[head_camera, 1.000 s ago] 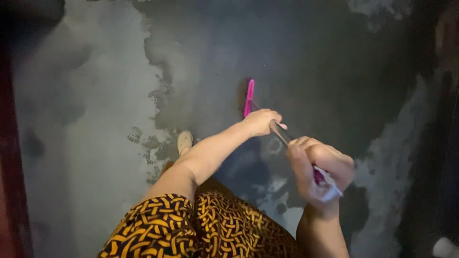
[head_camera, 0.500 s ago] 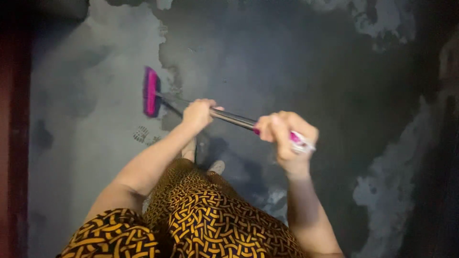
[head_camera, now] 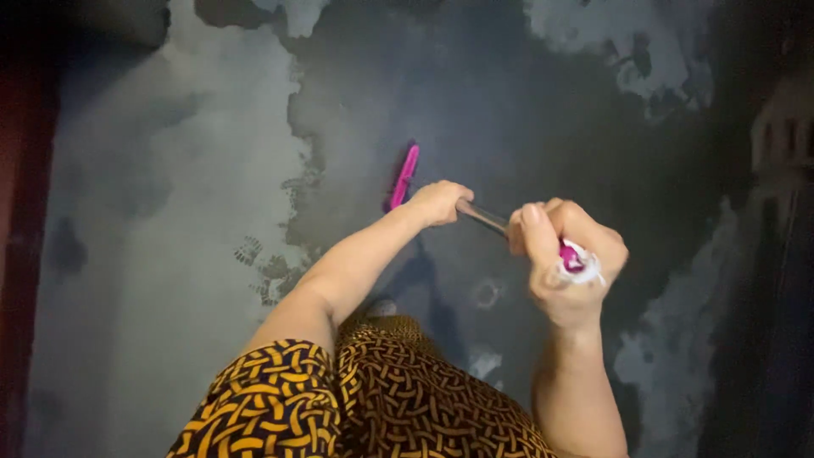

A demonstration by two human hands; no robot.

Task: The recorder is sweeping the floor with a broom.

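Note:
A long-handled floor brush with a pink head rests on the wet grey floor in front of me. My left hand grips the metal handle low down, close to the head. Higher up, my right hand is closed around the pink top end of the handle, with a bit of white wrapping under the fingers. The head stands edge-on, near the border between the dark wet patch and the paler part.
Shoe prints mark the pale floor at my left. My patterned black-and-orange dress fills the bottom of the view, with one foot just visible. A dark red edge runs down the far left.
The brush head has swung from the far left back toward the middle. Both hands shifted right with the handle, and the right hand dropped lower.

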